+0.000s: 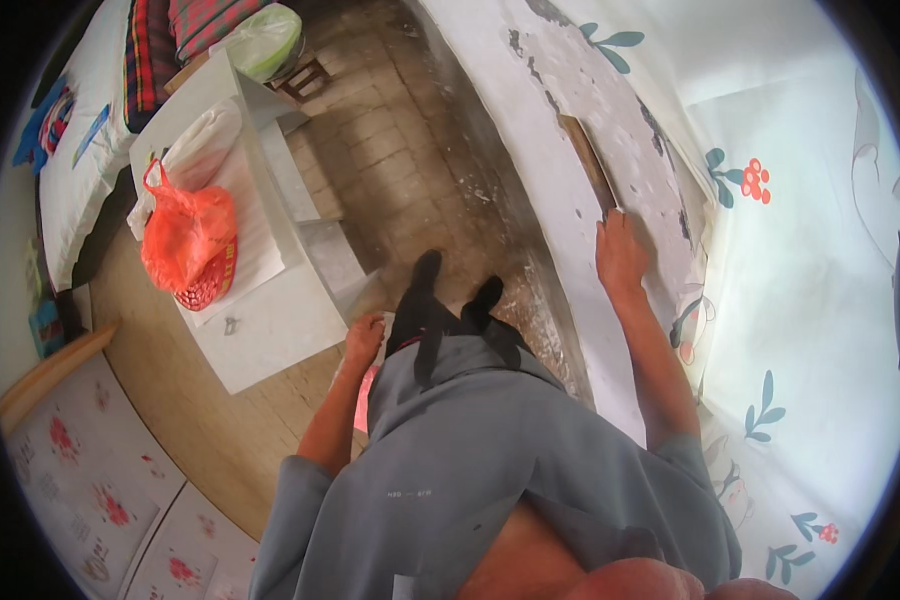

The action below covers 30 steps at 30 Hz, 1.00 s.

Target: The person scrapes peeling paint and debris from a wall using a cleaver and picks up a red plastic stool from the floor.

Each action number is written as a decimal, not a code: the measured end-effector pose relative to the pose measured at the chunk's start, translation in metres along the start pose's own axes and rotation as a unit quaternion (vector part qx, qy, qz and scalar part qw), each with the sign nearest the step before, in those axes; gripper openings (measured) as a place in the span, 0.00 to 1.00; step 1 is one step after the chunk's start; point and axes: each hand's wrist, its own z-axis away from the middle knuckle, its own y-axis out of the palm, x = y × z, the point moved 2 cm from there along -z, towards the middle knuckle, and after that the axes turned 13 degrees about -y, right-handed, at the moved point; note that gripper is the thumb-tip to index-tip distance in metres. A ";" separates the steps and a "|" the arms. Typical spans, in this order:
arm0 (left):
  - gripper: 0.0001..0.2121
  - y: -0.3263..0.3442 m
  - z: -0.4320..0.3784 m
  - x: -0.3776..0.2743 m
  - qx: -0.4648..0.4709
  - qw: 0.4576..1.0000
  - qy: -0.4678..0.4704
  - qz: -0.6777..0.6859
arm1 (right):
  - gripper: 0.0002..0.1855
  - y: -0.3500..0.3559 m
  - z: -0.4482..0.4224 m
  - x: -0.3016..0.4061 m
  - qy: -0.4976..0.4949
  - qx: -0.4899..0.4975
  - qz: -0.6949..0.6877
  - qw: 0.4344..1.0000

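My right hand is closed around the lower end of a long, flat brown tool or strip, which lies against the white wall with patches of peeling paint. What the hidden end of it looks like cannot be told. Low at my left side, my left hand grips the top of a thin, pale plastic bag, with something pink showing below it, partly hidden by my grey shirt. The near corner of a white table is close to that hand.
A red plastic bag over a red basket and a whitish bag stand on the table. Behind are a green basin, a small wooden stool and a bed. A flowered cabinet stands at lower left.
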 end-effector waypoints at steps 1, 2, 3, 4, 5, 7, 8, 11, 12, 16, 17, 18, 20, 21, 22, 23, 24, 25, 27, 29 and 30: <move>0.16 0.001 -0.001 0.000 0.009 1.000 -0.003 0.011 | 0.12 0.001 -0.002 -0.003 0.002 0.004 0.008 1.000; 0.16 0.002 -0.002 0.000 0.017 1.000 -0.007 0.022 | 0.12 0.002 -0.001 -0.005 0.005 0.005 0.009 1.000; 0.16 0.002 -0.002 0.000 0.012 1.000 0.006 0.015 | 0.12 0.001 0.000 -0.005 0.007 0.009 0.010 1.000; 0.16 0.001 -0.003 0.000 0.006 1.000 0.018 0.008 | 0.12 0.002 0.000 -0.005 0.008 0.012 0.010 1.000; 0.16 0.001 -0.004 -0.001 0.001 1.000 0.030 0.001 | 0.12 0.002 0.001 -0.005 0.005 -0.010 0.015 1.000; 0.16 0.000 -0.005 -0.001 -0.008 0.998 0.049 -0.024 | 0.12 0.002 0.004 -0.008 -0.002 -0.049 0.023 0.999; 0.16 -0.001 -0.004 -0.001 -0.013 0.998 0.059 -0.036 | 0.12 0.003 0.005 -0.009 -0.007 -0.039 0.026 0.999; 0.16 0.000 -0.002 -0.001 0.006 1.000 0.017 -0.001 | 0.12 -0.001 0.002 -0.007 -0.012 -0.024 0.018 0.999; 0.16 0.000 0.000 -0.002 0.005 1.000 0.023 -0.005 | 0.12 -0.004 0.003 -0.006 -0.006 -0.025 0.006 1.000; 0.16 0.003 0.004 -0.006 0.004 1.000 0.029 -0.007 | 0.12 -0.007 0.004 -0.007 -0.004 -0.039 -0.011 0.999; 0.16 0.004 0.004 -0.007 0.005 1.000 0.026 -0.004 | 0.12 -0.004 0.005 -0.007 -0.003 -0.027 -0.006 1.000; 0.16 0.005 0.001 -0.005 0.000 1.000 0.029 0.000 | 0.12 -0.003 0.003 -0.007 -0.006 -0.017 -0.001 1.000; 0.16 0.006 -0.001 0.002 -0.008 0.999 0.036 0.007 | 0.12 -0.001 0.001 -0.006 -0.020 -0.019 -0.003 1.000; 0.16 0.007 0.000 0.000 -0.006 0.999 0.034 0.000 | 0.12 -0.001 0.004 -0.002 -0.029 -0.029 -0.010 0.999; 0.16 0.008 0.001 -0.002 -0.004 0.999 0.032 -0.006 | 0.12 -0.001 0.005 0.001 -0.039 -0.039 -0.016 0.998; 0.16 0.009 0.000 -0.005 -0.002 0.999 0.030 -0.013 | 0.12 -0.002 0.002 0.000 -0.020 -0.027 -0.004 0.999; 0.16 0.010 0.001 -0.008 0.000 0.999 0.038 -0.014 | 0.12 -0.001 0.001 0.000 -0.001 -0.014 0.007 1.000; 0.16 0.010 0.002 -0.011 0.003 0.999 0.045 -0.014 | 0.12 -0.001 0.001 -0.001 0.018 0.000 0.017 1.000; 0.16 0.011 0.004 -0.019 0.009 0.999 0.043 -0.008 | 0.12 0.002 -0.001 -0.005 -0.004 0.008 -0.002 1.000; 0.16 0.013 0.005 -0.030 0.016 1.000 0.025 0.005 | 0.12 0.003 0.000 -0.006 -0.013 0.003 -0.013 1.000; 0.16 0.012 0.004 -0.028 0.010 0.999 0.034 0.001 | 0.12 -0.004 0.002 0.004 -0.014 -0.005 -0.017 1.000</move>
